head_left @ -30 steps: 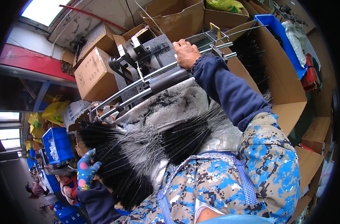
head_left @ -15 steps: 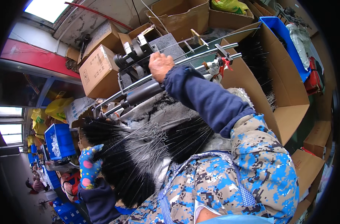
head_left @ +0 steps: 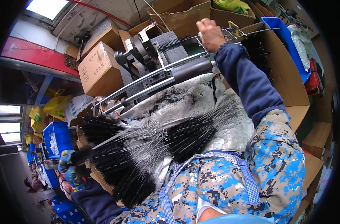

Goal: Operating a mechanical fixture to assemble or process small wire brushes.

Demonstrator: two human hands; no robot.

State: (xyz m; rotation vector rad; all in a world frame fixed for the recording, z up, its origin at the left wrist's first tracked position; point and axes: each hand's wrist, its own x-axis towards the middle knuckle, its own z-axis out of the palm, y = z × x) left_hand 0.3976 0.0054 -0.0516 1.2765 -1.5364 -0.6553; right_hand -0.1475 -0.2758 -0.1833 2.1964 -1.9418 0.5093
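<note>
My left hand, in a blue dotted glove, is closed round the dark bristle end of a wire brush, left of the pile; motion blurs it a little. Many black wire brushes with looped wire stems lie fanned over a white sack on my lap. My bare right hand is curled at the right part of the machine's sliding frame; what its fingers grip is hidden. Before me stands a machine with a dark spindle and two steel rails. A bristled brush stretches across it, and a dark cylinder sits on the nearer rail.
A closed cardboard box stands left of the machine, and open cartons stand behind it. A large carton and a blue bin are at right. A blue crate with white pieces stands at left.
My right hand has moved right and away from me, and the dark cylinder has slid right along its rail. My left hand has moved left and now holds a brush.
</note>
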